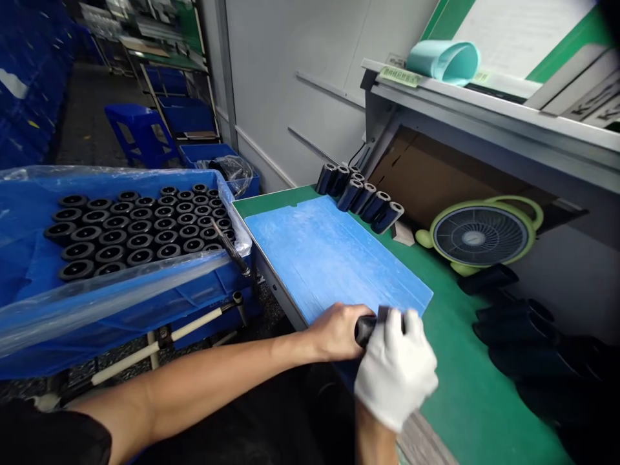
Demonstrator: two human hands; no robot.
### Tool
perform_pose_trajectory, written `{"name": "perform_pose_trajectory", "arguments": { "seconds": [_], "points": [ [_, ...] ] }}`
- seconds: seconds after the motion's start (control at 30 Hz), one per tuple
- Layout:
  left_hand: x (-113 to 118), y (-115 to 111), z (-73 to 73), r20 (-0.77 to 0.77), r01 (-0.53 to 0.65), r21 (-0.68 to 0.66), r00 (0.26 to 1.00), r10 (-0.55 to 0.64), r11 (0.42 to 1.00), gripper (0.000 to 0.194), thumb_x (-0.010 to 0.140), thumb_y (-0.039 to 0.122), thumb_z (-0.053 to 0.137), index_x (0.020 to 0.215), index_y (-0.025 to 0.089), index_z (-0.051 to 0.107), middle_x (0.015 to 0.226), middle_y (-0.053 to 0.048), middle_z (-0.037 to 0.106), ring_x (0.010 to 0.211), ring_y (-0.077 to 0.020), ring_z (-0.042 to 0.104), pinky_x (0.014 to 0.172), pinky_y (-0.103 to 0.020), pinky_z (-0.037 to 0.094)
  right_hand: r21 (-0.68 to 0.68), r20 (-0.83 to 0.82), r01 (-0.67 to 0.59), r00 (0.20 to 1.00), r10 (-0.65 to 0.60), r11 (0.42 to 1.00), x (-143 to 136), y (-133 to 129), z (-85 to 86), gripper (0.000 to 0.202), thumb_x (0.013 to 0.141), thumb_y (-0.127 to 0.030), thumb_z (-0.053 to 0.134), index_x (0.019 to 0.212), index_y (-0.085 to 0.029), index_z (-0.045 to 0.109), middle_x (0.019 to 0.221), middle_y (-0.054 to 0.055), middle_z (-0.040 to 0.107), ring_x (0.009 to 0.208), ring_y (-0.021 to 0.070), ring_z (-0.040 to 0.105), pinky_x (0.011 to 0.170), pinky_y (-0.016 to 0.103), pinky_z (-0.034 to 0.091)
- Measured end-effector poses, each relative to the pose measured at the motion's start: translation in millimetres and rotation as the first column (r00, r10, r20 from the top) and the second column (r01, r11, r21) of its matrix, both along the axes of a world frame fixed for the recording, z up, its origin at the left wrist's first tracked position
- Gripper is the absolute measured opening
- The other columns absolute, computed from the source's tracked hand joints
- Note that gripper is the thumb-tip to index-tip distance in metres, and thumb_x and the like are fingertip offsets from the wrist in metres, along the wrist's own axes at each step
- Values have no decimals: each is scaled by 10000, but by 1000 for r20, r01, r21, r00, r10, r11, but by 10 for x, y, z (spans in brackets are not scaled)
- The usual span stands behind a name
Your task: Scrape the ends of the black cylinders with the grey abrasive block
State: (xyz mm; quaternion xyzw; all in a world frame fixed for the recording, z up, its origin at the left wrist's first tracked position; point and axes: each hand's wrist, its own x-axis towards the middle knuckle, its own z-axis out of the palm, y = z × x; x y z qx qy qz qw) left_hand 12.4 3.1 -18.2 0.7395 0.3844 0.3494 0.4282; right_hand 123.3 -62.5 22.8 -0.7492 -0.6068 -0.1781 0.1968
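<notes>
Grasping smooth black cylinder (364, 331) in bare left hand (339, 332), seemingly mid-work; cannot tell grip of white-gloved right hand (398, 367) or completion of ring-topped cylinders (139, 239).

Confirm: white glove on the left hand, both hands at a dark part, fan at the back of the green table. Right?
No, wrong hand: the head view shows the white glove on the right hand; the left hand is bare. Both hands are at a dark part, fan at the back of the green table.
</notes>
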Motion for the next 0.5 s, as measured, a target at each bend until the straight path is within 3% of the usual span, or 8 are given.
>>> {"name": "perform_pose_trajectory", "arguments": {
  "seconds": [0.13, 0.3, 0.4, 0.5],
  "points": [
    [-5, -3, -2, 24, 11, 12, 1000, -12, 1000, 415, 769, 290, 767, 1175, 205, 745, 1081, -73, 818, 976, -273, 791, 825, -287, 588, -30, -7, -54, 999, 53, 998, -37, 35, 70, 320, 1101, -373, 333, 1055, -212, 605, 1150, 65, 610, 762, 151, 495, 584, 311, 252],
    [-11, -1, 2, -3, 21, 35, 1000, -20, 999, 381, 782, 280, 740, 1155, 206, 747, 1044, -72, 820, 971, -280, 792, 792, -289, 582, -44, 3, 1, 1000, -1, 999, -25, 36, 71, 318, 1092, -354, 343, 1010, -218, 619, 1052, 43, 588, 766, 155, 470, 563, 325, 213],
    [-10, 18, -1, 30, 32, 28, 999, -33, 999, 423, 755, 278, 772, 1169, 196, 746, 1093, -77, 818, 990, -276, 790, 826, -289, 585, -30, -13, -78, 997, 78, 996, -36, -20, 3, 323, 1090, -364, 335, 1091, -209, 619, 1150, 60, 604, 750, 136, 491, 569, 303, 274],
    [-12, 33, -1, 59, 36, 26, 998, -38, 999, 453, 743, 291, 806, 1183, 199, 750, 1118, -71, 816, 1017, -267, 784, 870, -288, 582, 24, -50, -42, 998, 43, 999, 34, 78, 23, 345, 1080, -406, 363, 1087, -212, 648, 1178, 78, 631, 730, 145, 508, 570, 314, 277]
  ]
}}
